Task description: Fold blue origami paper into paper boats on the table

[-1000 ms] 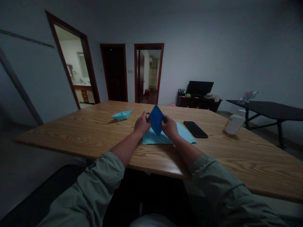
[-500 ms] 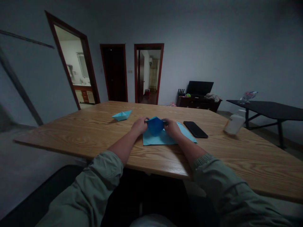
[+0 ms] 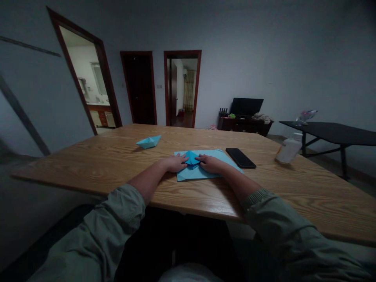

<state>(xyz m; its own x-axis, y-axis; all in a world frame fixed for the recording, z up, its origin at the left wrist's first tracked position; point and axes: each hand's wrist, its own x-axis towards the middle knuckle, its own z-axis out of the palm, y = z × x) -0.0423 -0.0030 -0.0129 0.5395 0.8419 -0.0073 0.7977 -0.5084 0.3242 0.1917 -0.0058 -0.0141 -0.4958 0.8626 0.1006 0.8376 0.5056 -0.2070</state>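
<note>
A small folded piece of blue paper (image 3: 192,158), pointed at its far end, lies on light blue paper sheets (image 3: 202,174). My left hand (image 3: 176,163) rests on its left side with fingers stretched flat over the edge. From the other side, my right hand (image 3: 210,163) presses on the right edge, its fingers also stretched out. Both hands are open, palms down, and partly cover the folded paper. Farther off to the left, a light blue paper boat (image 3: 149,142) stands upright on the wooden table.
A black phone (image 3: 241,158) lies right of the sheets. Beyond it on the wooden table (image 3: 117,164) stands a whitish bottle (image 3: 289,149). A black table (image 3: 331,131) is at the far right; a low dark cabinet (image 3: 245,125) with a screen stands by the wall.
The folded blue paper was raised between both hands and is now down on the sheets. My fingers have gone from gripping its sides to lying flat on it.
</note>
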